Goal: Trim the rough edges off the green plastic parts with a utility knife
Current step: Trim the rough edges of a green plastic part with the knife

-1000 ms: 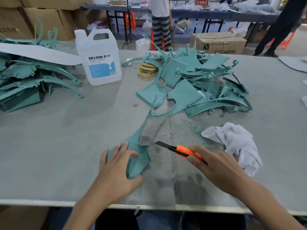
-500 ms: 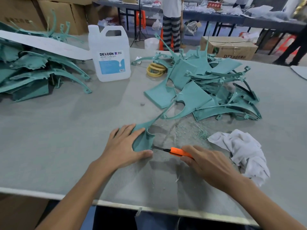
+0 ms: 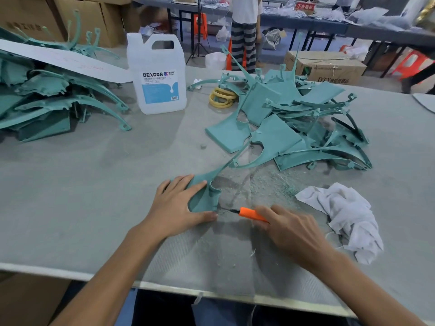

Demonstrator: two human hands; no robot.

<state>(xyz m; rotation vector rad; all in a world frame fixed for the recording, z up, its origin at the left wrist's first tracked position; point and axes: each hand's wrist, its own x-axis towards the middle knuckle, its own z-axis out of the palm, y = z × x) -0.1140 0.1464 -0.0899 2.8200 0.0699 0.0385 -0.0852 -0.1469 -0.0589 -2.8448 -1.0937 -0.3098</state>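
A green plastic part [image 3: 204, 196] with a long thin arm lies on the grey table [image 3: 82, 196] in front of me. My left hand [image 3: 175, 207] holds its broad end down, fingers over the top and thumb along the near edge. My right hand [image 3: 289, 231] grips an orange utility knife [image 3: 251, 214], whose dark blade tip touches the part's lower right edge. Green shavings [image 3: 270, 187] lie scattered just behind the knife.
A heap of green parts [image 3: 294, 128] fills the middle right, another stack [image 3: 47, 100] sits far left under a white board. A white DEXCON jug [image 3: 157, 74], yellow rings [image 3: 222, 97] and a white rag [image 3: 346, 217] also lie here. A person stands behind the table.
My left hand pulled the part's broad end up and turned it. The knife moved left, from hovering off the part to its blade meeting the edge.
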